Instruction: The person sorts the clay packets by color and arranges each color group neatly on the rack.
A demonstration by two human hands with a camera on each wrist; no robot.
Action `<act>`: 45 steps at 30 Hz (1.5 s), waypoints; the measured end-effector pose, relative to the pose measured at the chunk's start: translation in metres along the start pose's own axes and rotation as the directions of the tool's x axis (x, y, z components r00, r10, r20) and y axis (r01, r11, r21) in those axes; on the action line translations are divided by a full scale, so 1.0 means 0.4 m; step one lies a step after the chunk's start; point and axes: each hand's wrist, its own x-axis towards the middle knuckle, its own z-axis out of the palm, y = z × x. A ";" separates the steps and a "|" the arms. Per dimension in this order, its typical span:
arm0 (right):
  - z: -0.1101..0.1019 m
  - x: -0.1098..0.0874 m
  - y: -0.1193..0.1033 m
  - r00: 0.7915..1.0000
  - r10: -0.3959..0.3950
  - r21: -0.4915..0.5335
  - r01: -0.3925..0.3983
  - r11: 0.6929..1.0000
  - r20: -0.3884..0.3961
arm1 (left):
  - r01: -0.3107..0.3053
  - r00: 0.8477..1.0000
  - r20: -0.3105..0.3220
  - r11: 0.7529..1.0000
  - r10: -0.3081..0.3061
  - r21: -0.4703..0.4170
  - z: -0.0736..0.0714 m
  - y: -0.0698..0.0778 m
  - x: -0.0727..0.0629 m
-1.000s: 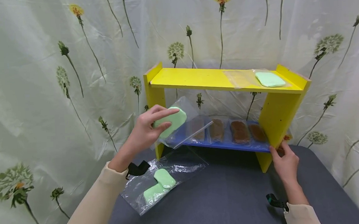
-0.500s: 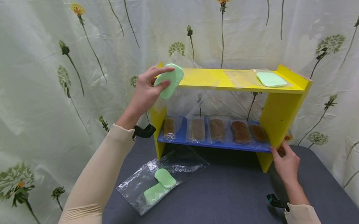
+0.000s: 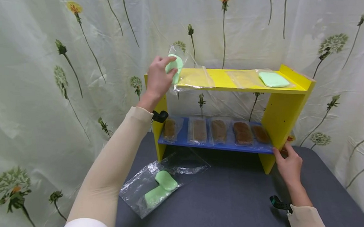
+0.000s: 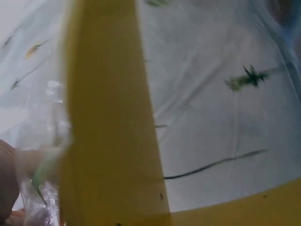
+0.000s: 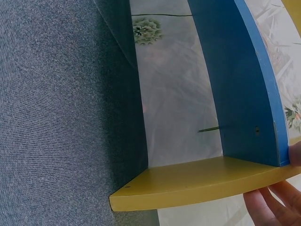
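My left hand (image 3: 159, 75) pinches a pale green, soap-like bar (image 3: 176, 64) inside a clear zip bag, between thumb and fingers. It is at the left end of the shelf unit's yellow top board (image 3: 221, 75), with the loose part of the bag (image 3: 200, 78) spread over the board. The left wrist view is blurred and shows the hand at its left edge. My right hand (image 3: 289, 166) grips the unit's yellow right side panel (image 3: 280, 122) near its lower front corner. Its fingers (image 5: 277, 205) lie against that panel in the right wrist view.
Another bagged green bar (image 3: 273, 79) lies at the top board's right end. Several bagged brown bars (image 3: 198, 130) line the blue lower shelf (image 3: 183, 140). On the dark table (image 3: 228, 199), a large clear bag (image 3: 133, 190) holds two green bars (image 3: 166, 180). A flowered curtain (image 3: 106, 45) hangs behind.
My left hand has lifted the bagged green bar from in front of the lower shelf up to the top board's left end, and the bag now reaches over it. My right hand stays in place.
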 end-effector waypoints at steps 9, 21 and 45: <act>0.003 0.002 -0.009 1.000 0.009 -0.004 -0.009 1.000 0.014 | -0.023 1.000 0.017 0.949 0.019 0.316 0.009 -0.027 -0.019; 0.000 -0.010 0.007 1.000 -0.022 -0.009 0.022 1.000 0.004 | 0.097 0.977 0.122 0.875 -0.175 0.474 0.018 0.003 0.007; 0.002 -0.003 0.009 1.000 -0.026 0.026 0.026 0.999 0.001 | -0.279 0.955 -0.020 0.920 0.296 0.275 -0.064 0.055 -0.142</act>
